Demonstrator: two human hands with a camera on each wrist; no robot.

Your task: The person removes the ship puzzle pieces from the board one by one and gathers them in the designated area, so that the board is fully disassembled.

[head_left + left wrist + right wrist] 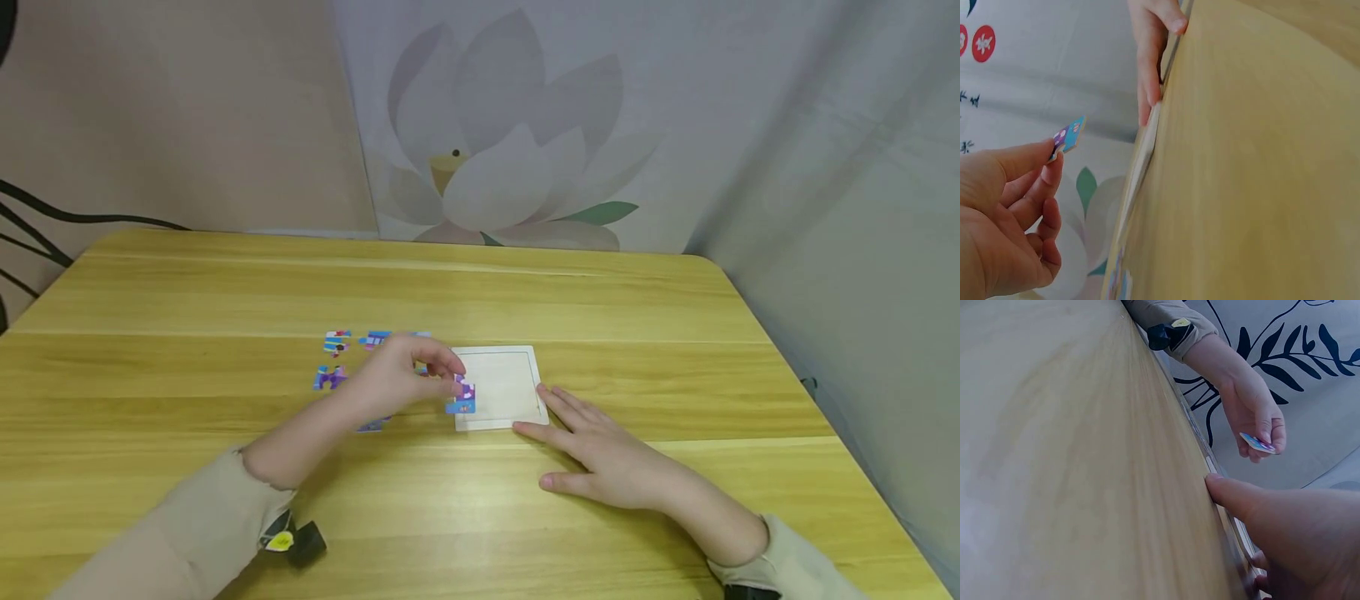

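Nearest in the head view is a small black-and-yellow tag (294,542) at the cuff of the left sleeve, and past it the left hand (397,375) pinches a blue-and-purple puzzle piece (462,393) at the left edge of the white puzzle tray (501,387). The right hand (600,454) lies flat and spread on the wooden table (187,375), fingertips touching the tray's right rim. Loose puzzle pieces (337,342) lie just left of the tray. I'd worry the piece could snag on the rim and nudge the tray, since only fingertips hold it steady.

From the left wrist, the piece (1069,136) sits between thumb and forefinger, lifted off the table, the other fingers curled under it; the right hand's fingers (1147,94) press the tray's edge (1141,162).

From the right wrist, the thumb (1235,497) rests against the tray edge while the left hand (1254,412) holds the piece (1257,444) by its tip, a light hold that could let it slip
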